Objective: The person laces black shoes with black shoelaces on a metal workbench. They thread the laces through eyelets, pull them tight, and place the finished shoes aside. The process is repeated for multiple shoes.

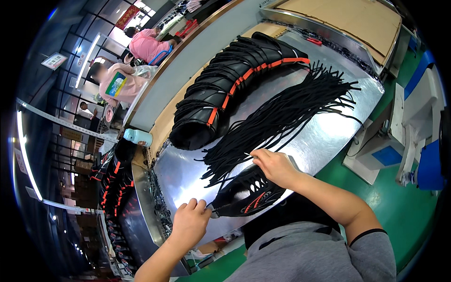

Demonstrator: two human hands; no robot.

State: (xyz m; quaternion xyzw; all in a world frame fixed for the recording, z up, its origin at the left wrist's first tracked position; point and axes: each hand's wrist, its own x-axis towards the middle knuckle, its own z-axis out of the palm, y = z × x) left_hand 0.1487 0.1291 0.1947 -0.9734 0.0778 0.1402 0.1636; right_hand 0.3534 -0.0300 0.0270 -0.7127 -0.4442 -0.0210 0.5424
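Note:
A black shoe (251,193) with orange-red side stripes and white marks along its lacing lies on the metal tabletop, close to my body. My left hand (191,222) is closed at the shoe's left end, beside a small grey part there; what exactly its fingers grip is hidden. Above the lacing, my right hand (276,168) pinches something thin with a pale tip, too small to name. A thick bundle of loose black shoelaces (282,113) is spread just beyond the shoe, some ends reaching its left side.
A curved row of nested black shoe uppers (239,80) with orange-red edges stands behind the laces. A light blue bottle (138,137) is at the left, near more black and orange shoes (115,183). Flat cardboard (343,21) lies at the back right. People sit beyond the partition (164,84).

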